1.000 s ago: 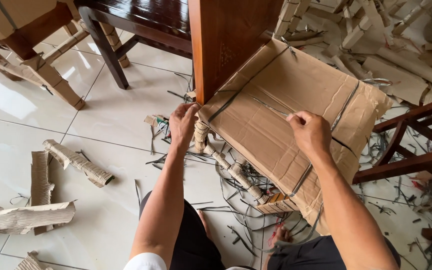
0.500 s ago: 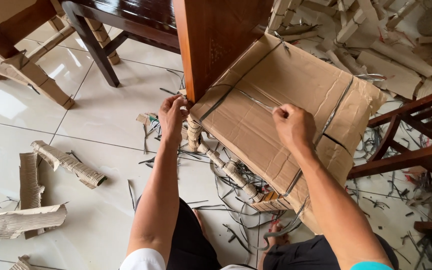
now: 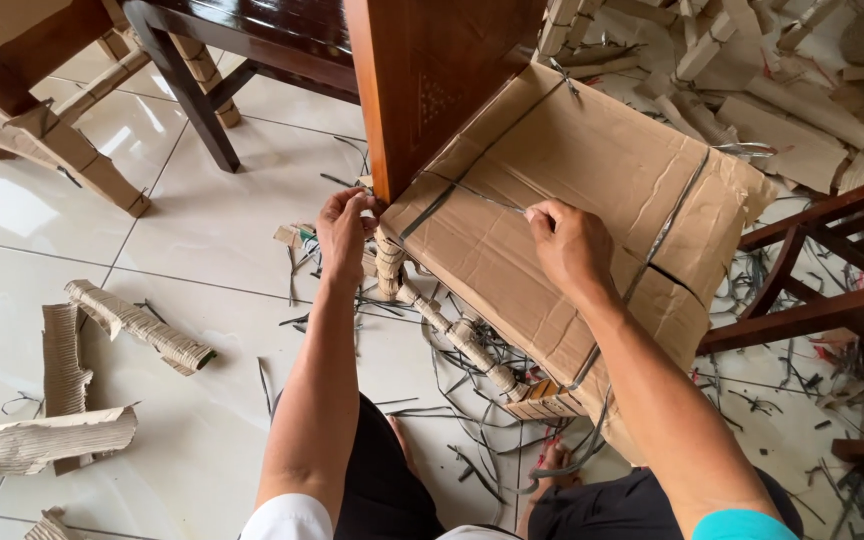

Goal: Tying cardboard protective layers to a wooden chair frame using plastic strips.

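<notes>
The chair beneath the cardboard wrap [image 3: 592,190] is mostly hidden; only its red-brown wooden back [image 3: 442,80] rises out of the sheet, cut off by the top edge, and one paper-wound leg [image 3: 452,335] slants out below toward the floor; what lies under the sheet cannot be made out; the person's forearms cover part of the floor litter. The right hand [image 3: 567,245] rests on the cardboard's upper face, fingers pinched closed on a thin grey strap [image 3: 487,198] that runs across the sheet toward the wooden back; the left hand [image 3: 344,232] is at the cardboard's near-left corner, just beside the back's foot, fingers curled inward, though whether they grip the sheet's edge or only touch it cannot be told. Dark bands [image 3: 670,220] cross the wrap; cut strap ends [image 3: 452,420] tangle on the white tiled floor [image 3: 212,230]; torn corrugated rolls [image 3: 137,325] lie well to the left; a dark wooden chair [image 3: 822,290] stands at the right edge, partly out of view; another dark chair [image 3: 222,50] stands behind.
</notes>
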